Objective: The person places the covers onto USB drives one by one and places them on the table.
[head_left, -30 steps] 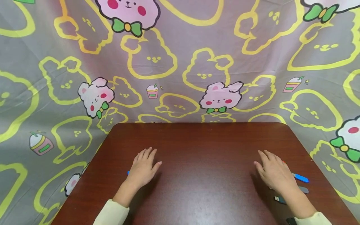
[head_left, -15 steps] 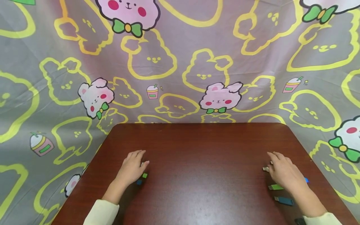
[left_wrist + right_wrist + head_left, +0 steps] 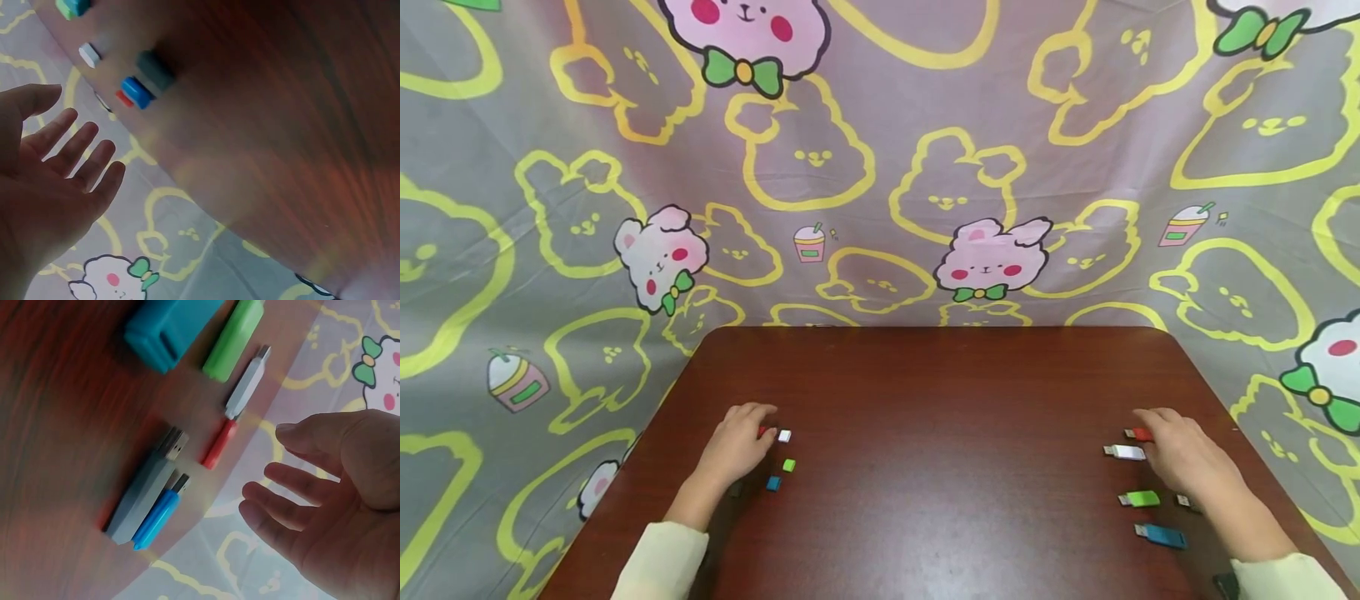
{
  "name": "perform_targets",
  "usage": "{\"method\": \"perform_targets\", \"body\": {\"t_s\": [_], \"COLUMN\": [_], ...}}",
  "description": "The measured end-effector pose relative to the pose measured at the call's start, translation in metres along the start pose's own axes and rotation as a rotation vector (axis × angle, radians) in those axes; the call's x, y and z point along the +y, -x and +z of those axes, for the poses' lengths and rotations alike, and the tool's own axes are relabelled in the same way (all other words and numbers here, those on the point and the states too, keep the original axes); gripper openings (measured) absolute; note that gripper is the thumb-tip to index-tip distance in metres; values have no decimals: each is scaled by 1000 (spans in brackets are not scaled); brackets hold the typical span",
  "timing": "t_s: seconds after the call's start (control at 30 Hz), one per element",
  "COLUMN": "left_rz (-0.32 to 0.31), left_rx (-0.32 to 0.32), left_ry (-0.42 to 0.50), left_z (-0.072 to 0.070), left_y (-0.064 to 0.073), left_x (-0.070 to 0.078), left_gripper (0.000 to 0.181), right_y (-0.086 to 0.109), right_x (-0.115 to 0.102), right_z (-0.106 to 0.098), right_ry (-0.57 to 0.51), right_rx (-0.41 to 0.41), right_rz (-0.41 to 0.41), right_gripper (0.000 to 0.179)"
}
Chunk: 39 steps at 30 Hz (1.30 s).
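Cartoon cloth [image 3: 867, 229] backs a table [image 3: 940, 400]; left hand [image 3: 735, 442] hovers by caps [image 3: 773, 483] (light pinches likely suit best), right hand [image 3: 1187, 458] by drives [image 3: 1165, 536] — fingers [image 3: 110, 186] relaxed and parted, holding nothing.

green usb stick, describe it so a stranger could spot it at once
In the head view, go to the right side of the brown table, by the right hand. The green USB stick lies between the white stick and the teal stick. Its metal plug points left; it alone is lime green.
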<state>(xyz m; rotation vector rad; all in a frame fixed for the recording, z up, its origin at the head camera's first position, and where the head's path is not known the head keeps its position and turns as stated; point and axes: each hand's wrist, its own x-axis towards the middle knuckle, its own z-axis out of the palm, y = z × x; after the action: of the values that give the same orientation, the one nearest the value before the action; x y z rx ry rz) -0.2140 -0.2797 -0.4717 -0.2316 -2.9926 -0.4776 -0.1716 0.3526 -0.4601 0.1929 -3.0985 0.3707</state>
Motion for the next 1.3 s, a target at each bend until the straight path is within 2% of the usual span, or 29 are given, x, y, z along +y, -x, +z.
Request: {"method": "perform_targets", "body": {"t_s": [0.3,0.77,1.13,1.3], "left_rz": [-62,-137,-89,-84], "left_rx": [-62,-140,-141,-143], "left_ry": [-10,-11,-62,-80], "left_z": [2,8,9,7], "left_y": [-2,-1,-6,-8], "left_x": [-16,-26,-26,-25], "left_gripper": [39,45,35,33], "right_y": [-9,-15,-19,-19], "right_x": [13,21,25,25], "right_z": [4,11,18,18], "right_ry": [-6,6,3,17], "right_rx": [1,-28,-53,-29], "right_rz": [-18,-38,-28,-36], "right_gripper": [45,38,37,32]}}
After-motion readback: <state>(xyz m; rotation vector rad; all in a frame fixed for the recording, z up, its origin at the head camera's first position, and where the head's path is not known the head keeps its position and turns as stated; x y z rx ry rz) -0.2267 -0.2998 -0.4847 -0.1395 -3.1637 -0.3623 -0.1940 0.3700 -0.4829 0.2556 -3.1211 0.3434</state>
